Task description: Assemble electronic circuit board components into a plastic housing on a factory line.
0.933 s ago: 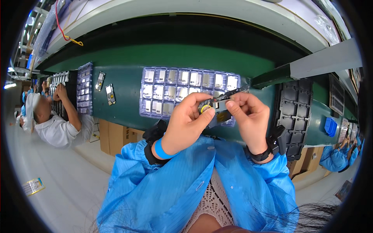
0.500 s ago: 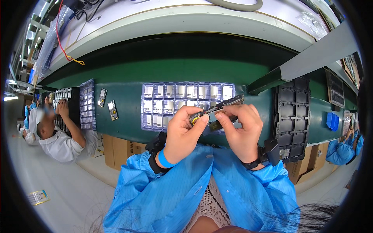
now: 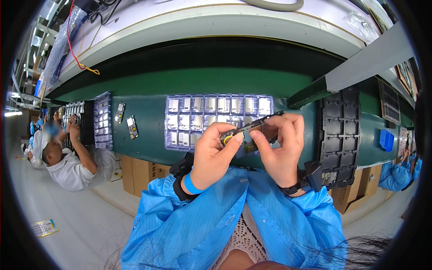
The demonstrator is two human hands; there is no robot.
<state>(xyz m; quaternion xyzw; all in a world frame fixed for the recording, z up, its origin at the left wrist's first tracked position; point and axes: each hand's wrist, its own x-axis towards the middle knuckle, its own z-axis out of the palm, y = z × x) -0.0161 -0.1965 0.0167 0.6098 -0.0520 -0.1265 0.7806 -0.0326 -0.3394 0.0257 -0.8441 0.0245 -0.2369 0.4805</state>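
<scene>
A dark circuit board point(image 3: 249, 128) with a round yellow-rimmed part at its left end is held in front of my chest, tilted up to the right. My left hand point(image 3: 210, 155) is closed on its left end, the thumb beside the yellow-rimmed part. On the right portion, my right hand point(image 3: 284, 153) is closed in a pinch, its thumb low and its fingers bent over the top edge. A dark flat piece point(image 3: 248, 146) hangs below the board; how it is joined is hidden. Just behind my hands lies a clear plastic tray point(image 3: 166, 146) of small white rectangular parts.
Two small boards point(image 3: 132, 127) lie on the green bench point(image 3: 148, 108) at the left, near another clear tray point(image 3: 103, 120). Black compartment trays point(image 3: 337, 135) stand right, under a slanted grey post point(image 3: 369, 63). A blue bin point(image 3: 385, 140) is farther right. A co-worker point(image 3: 74, 166) sits at left.
My right fingers have shifted along the board's upper edge and are more bent. The dark flat piece has turned slightly. My left hand has stayed nearly in place.
</scene>
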